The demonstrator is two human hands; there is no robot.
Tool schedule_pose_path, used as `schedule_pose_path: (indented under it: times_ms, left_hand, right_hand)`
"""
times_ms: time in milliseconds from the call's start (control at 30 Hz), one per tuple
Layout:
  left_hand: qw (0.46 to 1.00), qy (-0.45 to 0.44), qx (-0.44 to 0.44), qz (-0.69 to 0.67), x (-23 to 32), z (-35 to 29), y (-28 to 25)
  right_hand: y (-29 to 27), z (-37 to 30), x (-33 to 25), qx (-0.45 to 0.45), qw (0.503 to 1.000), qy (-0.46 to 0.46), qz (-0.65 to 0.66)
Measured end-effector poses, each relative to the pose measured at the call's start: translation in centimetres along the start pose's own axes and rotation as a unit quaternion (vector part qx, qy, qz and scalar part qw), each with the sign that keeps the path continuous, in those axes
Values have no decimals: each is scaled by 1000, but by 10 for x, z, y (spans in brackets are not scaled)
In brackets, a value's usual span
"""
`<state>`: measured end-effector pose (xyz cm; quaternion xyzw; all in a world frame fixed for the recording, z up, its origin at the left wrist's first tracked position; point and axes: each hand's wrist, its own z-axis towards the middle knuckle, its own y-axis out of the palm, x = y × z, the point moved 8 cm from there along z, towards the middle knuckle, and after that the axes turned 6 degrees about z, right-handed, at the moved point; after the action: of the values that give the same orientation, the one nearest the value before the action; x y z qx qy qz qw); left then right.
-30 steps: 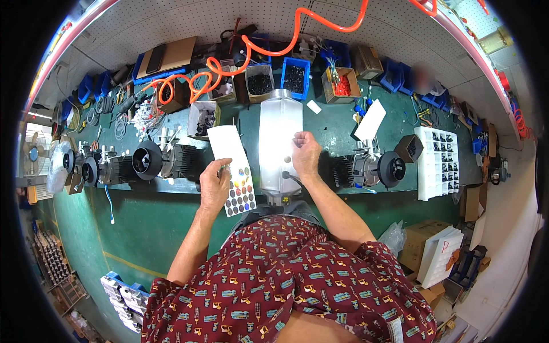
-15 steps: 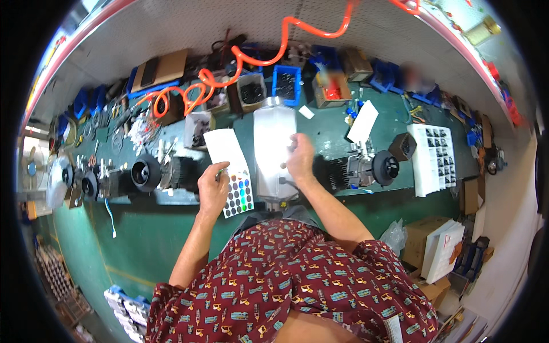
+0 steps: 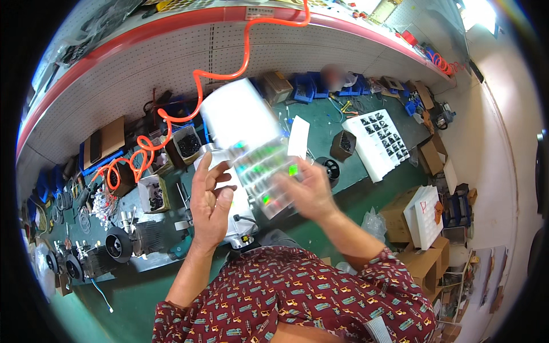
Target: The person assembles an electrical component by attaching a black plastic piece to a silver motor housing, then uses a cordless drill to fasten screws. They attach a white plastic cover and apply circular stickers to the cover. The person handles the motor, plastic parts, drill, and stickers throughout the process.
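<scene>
My right hand (image 3: pixel 309 191), smeared by motion, grips a sheet of shiny round stickers (image 3: pixel 260 171) at its right edge. The sheet is raised and tilted; its upper part is plain white, and green glints show on the stickers. Left of the sheet my left hand (image 3: pixel 210 200) is up with fingers apart and bent, nothing visible in it. Behind both lies a white, long housing (image 3: pixel 235 223) on the bench, largely covered by the sheet and my hand.
Motor-like units with black round fans (image 3: pixel 119 244) stand at the left. A white foam tray (image 3: pixel 372 143) of small black parts lies to the right, near a brown box (image 3: pixel 343 144). An orange coiled hose (image 3: pixel 197 91) hangs across the back, before blue bins (image 3: pixel 303 86).
The sticker sheet has gone from lying left of the housing to being held up over it by my right hand. My left hand has opened. The view has swung right.
</scene>
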<state>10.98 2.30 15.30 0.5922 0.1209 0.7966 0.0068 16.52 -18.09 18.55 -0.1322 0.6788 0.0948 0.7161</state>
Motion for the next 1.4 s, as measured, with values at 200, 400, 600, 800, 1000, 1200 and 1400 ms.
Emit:
schedule_pose_path:
  times_ms: [200, 400, 600, 800, 1000, 1200, 1400]
  left_hand:
    - [975, -106, 69, 186, -85, -45, -54]
    - [898, -225, 250, 282, -149, -163, -116]
    - [834, -427, 310, 160, -206, -260, -92]
    - [760, -521, 376, -95, -253, -281, -34]
    - [765, -470, 391, -203, -282, -281, -26]
    - [766, -464, 345, -280, -285, -262, -7]
    - [741, -426, 387, -344, -291, -260, -6]
  right_hand:
    - [-201, 65, 13, 158, 984, -36, 71]
    - [-342, 109, 201, 226, 969, 87, 55]
    - [-351, 137, 255, 75, 937, 17, -341]
    - [-182, 205, 103, -241, 922, -69, -297]
    - [39, 235, 104, -507, 754, -168, -382]
    - [162, 272, 241, -455, 747, -48, -482]
    - [189, 269, 284, -373, 761, -112, -518]
